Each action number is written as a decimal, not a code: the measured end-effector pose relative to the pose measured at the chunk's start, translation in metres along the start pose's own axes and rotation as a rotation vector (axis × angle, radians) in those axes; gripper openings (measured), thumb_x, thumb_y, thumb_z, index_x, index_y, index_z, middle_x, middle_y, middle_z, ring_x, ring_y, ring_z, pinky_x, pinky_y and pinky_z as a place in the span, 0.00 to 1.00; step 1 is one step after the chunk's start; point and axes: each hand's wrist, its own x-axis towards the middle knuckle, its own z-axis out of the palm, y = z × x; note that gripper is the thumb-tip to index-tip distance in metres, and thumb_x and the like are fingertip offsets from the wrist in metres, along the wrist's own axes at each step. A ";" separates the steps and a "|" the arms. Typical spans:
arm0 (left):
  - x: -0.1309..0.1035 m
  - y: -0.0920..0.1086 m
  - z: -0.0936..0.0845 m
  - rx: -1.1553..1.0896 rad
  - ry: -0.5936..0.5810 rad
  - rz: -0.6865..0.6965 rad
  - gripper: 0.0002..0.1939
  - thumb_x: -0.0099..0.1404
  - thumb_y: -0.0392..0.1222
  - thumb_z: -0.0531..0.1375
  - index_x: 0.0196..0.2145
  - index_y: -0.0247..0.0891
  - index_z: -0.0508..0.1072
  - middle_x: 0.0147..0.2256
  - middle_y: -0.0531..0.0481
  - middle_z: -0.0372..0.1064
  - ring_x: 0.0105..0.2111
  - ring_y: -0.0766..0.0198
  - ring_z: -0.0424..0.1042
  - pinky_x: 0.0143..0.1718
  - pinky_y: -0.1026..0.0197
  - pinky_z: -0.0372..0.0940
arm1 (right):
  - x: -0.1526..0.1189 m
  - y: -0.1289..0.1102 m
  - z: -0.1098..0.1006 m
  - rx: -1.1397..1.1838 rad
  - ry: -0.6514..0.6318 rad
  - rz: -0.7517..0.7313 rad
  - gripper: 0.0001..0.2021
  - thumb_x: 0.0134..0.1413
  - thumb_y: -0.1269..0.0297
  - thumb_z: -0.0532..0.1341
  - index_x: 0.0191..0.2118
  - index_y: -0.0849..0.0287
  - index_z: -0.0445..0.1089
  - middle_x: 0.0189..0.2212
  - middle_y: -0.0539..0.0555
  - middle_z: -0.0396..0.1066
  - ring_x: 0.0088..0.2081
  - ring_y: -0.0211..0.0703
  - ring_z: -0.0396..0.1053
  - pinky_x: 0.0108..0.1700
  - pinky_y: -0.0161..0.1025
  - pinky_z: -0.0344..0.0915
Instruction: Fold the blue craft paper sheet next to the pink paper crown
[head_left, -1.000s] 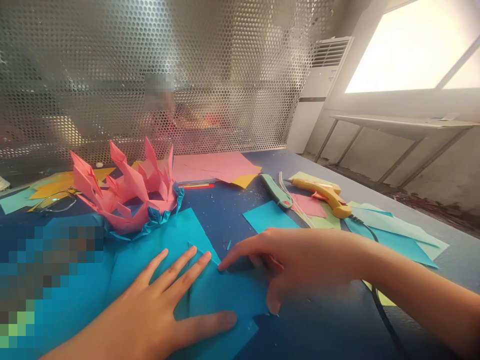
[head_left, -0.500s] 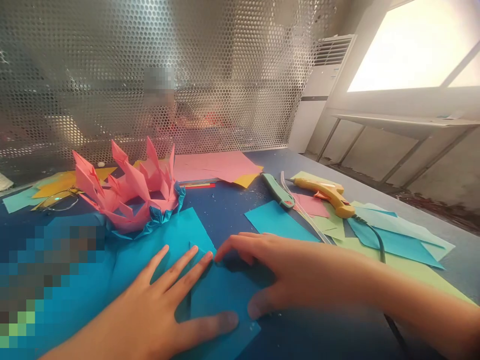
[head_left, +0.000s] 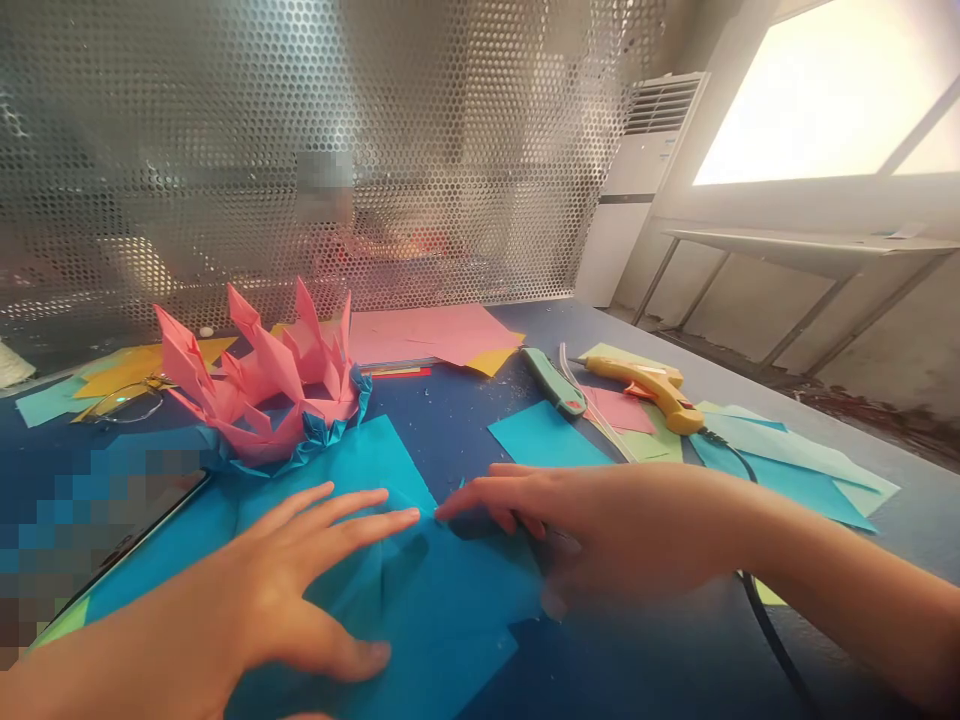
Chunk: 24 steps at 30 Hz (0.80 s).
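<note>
Both hands lie flat, fingers spread, gripping nothing: left hand [head_left: 285,590] and right hand [head_left: 600,530] pressing the teal paper sheet [head_left: 442,610] on the tabletop [head_left: 450,410], at six o'clock from the pink origami crown [head_left: 262,380]. The paper looks light, floppy and easily creased; best pinched at a corner.

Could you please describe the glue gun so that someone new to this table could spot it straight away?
Start at the bright window on the right and drop to the blue table below it. Among the loose paper sheets there lies the glue gun, beside a teal knife. It alone is yellow with an orange trigger and a black cord.
</note>
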 end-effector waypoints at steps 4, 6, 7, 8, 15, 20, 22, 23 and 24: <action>0.002 0.001 -0.001 -0.135 -0.066 -0.106 0.09 0.62 0.47 0.60 0.24 0.49 0.74 0.59 0.56 0.64 0.58 0.53 0.64 0.55 0.43 0.63 | 0.004 -0.003 0.004 0.067 0.068 -0.161 0.36 0.44 0.71 0.70 0.60 0.46 0.62 0.47 0.52 0.65 0.41 0.42 0.68 0.38 0.34 0.64; 0.008 0.003 0.002 -0.158 -0.020 -0.095 0.05 0.59 0.46 0.63 0.27 0.47 0.71 0.51 0.55 0.71 0.50 0.58 0.70 0.49 0.53 0.69 | 0.010 -0.008 0.012 0.142 0.135 -0.261 0.30 0.43 0.67 0.72 0.55 0.49 0.67 0.44 0.50 0.65 0.41 0.40 0.67 0.41 0.34 0.65; 0.010 0.005 0.004 -0.179 0.011 -0.073 0.06 0.57 0.45 0.65 0.30 0.47 0.70 0.47 0.55 0.73 0.45 0.60 0.73 0.46 0.57 0.70 | 0.013 -0.011 0.016 0.140 0.176 -0.289 0.27 0.42 0.68 0.72 0.51 0.51 0.70 0.42 0.49 0.65 0.41 0.40 0.68 0.43 0.34 0.64; 0.013 0.007 0.007 -0.206 0.051 -0.054 0.09 0.55 0.45 0.66 0.32 0.47 0.69 0.42 0.56 0.75 0.41 0.62 0.74 0.43 0.60 0.70 | 0.016 -0.014 0.020 0.111 0.217 -0.303 0.24 0.41 0.67 0.73 0.48 0.53 0.71 0.40 0.49 0.65 0.40 0.40 0.68 0.42 0.34 0.64; 0.020 0.014 0.015 -0.180 0.164 -0.016 0.08 0.64 0.35 0.60 0.38 0.46 0.66 0.34 0.60 0.74 0.36 0.69 0.74 0.40 0.68 0.69 | 0.032 -0.014 0.046 -0.051 0.508 -0.504 0.04 0.54 0.72 0.62 0.36 0.59 0.72 0.31 0.51 0.70 0.33 0.39 0.67 0.35 0.32 0.63; 0.016 0.014 0.012 -0.036 0.337 0.067 0.11 0.64 0.32 0.57 0.41 0.46 0.67 0.35 0.60 0.75 0.36 0.70 0.74 0.51 0.65 0.62 | 0.035 -0.018 0.056 -0.059 0.755 -0.619 0.06 0.54 0.74 0.56 0.33 0.58 0.69 0.28 0.49 0.70 0.29 0.37 0.64 0.34 0.34 0.59; 0.014 0.018 0.010 0.025 0.341 0.086 0.13 0.62 0.28 0.56 0.40 0.45 0.68 0.35 0.60 0.75 0.36 0.70 0.74 0.52 0.63 0.59 | 0.034 -0.021 0.058 -0.054 0.800 -0.637 0.07 0.52 0.75 0.56 0.33 0.58 0.69 0.28 0.49 0.70 0.29 0.36 0.64 0.33 0.35 0.58; 0.014 0.020 0.009 0.060 0.331 0.096 0.14 0.61 0.26 0.56 0.39 0.44 0.68 0.36 0.60 0.76 0.37 0.69 0.73 0.52 0.62 0.59 | 0.033 -0.022 0.059 -0.051 0.816 -0.643 0.06 0.52 0.75 0.56 0.33 0.58 0.69 0.28 0.48 0.70 0.28 0.36 0.63 0.33 0.35 0.57; 0.013 0.023 0.008 0.091 0.323 0.101 0.16 0.60 0.24 0.56 0.39 0.44 0.68 0.36 0.59 0.76 0.36 0.69 0.73 0.52 0.60 0.58 | 0.033 -0.023 0.060 -0.043 0.831 -0.643 0.06 0.51 0.74 0.57 0.32 0.58 0.69 0.28 0.48 0.70 0.28 0.36 0.63 0.33 0.36 0.57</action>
